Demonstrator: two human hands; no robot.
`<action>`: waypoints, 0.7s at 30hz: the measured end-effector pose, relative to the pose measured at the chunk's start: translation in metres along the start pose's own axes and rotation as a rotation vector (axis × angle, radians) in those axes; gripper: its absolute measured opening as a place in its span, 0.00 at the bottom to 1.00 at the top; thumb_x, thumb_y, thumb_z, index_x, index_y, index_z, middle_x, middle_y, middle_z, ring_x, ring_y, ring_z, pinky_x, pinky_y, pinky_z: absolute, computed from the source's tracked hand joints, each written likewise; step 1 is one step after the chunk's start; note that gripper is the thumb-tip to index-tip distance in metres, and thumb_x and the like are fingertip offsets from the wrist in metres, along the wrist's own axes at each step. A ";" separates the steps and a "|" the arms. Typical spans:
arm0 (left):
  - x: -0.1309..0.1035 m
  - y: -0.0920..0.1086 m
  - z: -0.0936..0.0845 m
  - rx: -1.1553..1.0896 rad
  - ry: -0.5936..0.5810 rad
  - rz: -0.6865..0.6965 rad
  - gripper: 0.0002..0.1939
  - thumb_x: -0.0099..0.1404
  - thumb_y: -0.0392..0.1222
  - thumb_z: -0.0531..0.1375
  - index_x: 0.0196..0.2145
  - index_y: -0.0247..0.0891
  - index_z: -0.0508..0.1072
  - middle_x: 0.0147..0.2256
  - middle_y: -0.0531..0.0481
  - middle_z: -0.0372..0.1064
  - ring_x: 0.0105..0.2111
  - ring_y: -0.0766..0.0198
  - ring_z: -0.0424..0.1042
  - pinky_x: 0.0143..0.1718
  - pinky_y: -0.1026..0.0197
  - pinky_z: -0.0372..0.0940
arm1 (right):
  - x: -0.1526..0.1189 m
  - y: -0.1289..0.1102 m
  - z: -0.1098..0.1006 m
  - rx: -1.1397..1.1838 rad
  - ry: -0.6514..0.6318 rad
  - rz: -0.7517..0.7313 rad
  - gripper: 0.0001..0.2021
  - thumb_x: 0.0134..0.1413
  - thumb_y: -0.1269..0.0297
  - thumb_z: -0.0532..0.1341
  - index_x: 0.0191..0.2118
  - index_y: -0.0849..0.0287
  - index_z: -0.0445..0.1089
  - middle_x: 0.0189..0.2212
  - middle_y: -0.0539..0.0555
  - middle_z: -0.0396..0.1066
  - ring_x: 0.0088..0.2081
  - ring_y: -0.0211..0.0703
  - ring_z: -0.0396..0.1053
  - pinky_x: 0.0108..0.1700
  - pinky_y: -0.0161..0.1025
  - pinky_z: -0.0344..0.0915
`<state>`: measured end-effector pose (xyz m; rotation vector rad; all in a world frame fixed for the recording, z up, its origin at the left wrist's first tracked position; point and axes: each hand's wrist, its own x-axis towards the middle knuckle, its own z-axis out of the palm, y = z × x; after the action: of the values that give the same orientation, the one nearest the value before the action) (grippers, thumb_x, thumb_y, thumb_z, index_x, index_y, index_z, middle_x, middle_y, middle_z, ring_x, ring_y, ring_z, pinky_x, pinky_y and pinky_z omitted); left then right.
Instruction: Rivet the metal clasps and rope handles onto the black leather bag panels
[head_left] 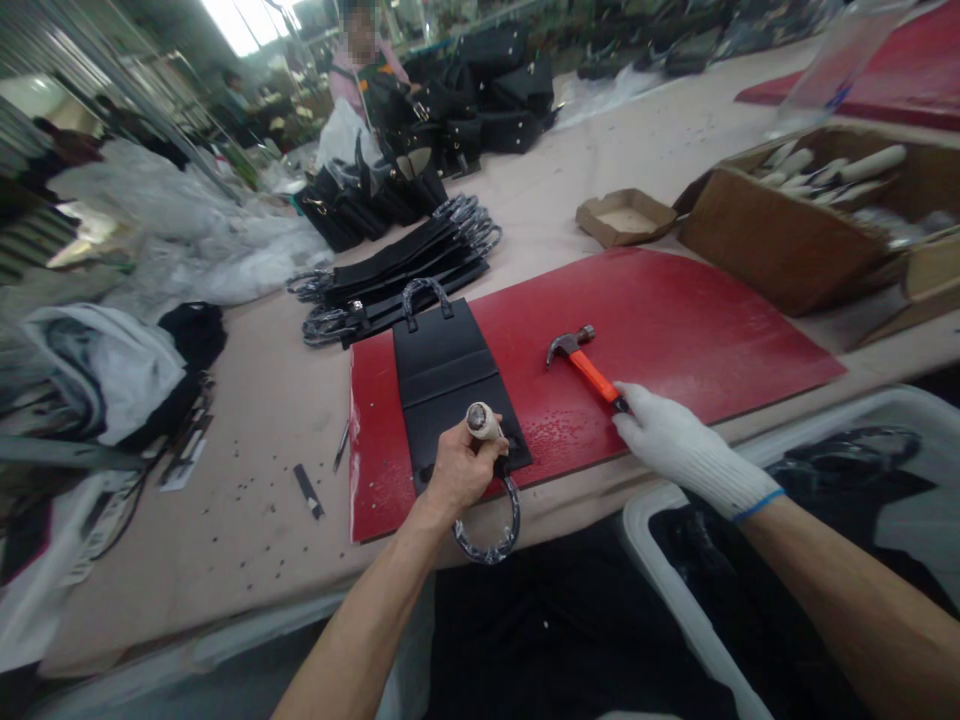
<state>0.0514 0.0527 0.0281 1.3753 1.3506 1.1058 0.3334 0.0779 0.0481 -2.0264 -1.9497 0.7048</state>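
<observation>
My bare left hand (459, 468) is closed around a hand tool with a pale wrapped handle (482, 421), held upright; its lower end is hidden by my fingers. Beneath it a black leather-like bag panel (450, 375) lies flat on a red board (637, 330). Plastic-wrapped handles stick out from both ends of this panel, a far handle (426, 286) and a near handle (491, 552) that hangs over the table edge. In a white knit glove, my right hand (667, 432) grips a claw hammer (589, 370) with an orange shaft, its head above the board, right of the panel.
Stacked black panels (412, 255) lie beyond the board, with black bags (480, 100) and a person (367, 65) farther back. A cardboard box (780, 230) of pale-handled tools stands right. A white bin (637, 530) with black pieces sits by my right forearm.
</observation>
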 end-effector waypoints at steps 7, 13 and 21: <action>0.003 -0.004 -0.003 0.120 -0.038 0.062 0.06 0.58 0.37 0.66 0.35 0.37 0.79 0.31 0.51 0.77 0.31 0.61 0.76 0.38 0.60 0.71 | -0.033 -0.032 -0.022 0.875 -0.090 0.118 0.23 0.59 0.53 0.59 0.56 0.59 0.65 0.22 0.42 0.58 0.18 0.36 0.56 0.19 0.34 0.55; 0.002 -0.009 0.000 0.075 -0.042 0.054 0.05 0.59 0.36 0.65 0.35 0.37 0.78 0.30 0.52 0.76 0.31 0.61 0.76 0.38 0.61 0.70 | -0.058 -0.057 -0.043 1.100 -0.117 0.021 0.20 0.54 0.52 0.64 0.49 0.57 0.67 0.27 0.46 0.65 0.24 0.39 0.66 0.26 0.38 0.66; 0.003 -0.009 0.005 0.036 -0.032 0.033 0.06 0.56 0.37 0.68 0.34 0.37 0.79 0.27 0.52 0.75 0.29 0.61 0.75 0.36 0.61 0.71 | -0.076 -0.071 -0.065 0.380 0.135 -0.257 0.15 0.66 0.49 0.55 0.31 0.52 0.61 0.20 0.47 0.63 0.21 0.40 0.62 0.24 0.38 0.55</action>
<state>0.0540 0.0558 0.0182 1.4399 1.3347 1.0822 0.3046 0.0186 0.1514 -1.5284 -1.7933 0.7826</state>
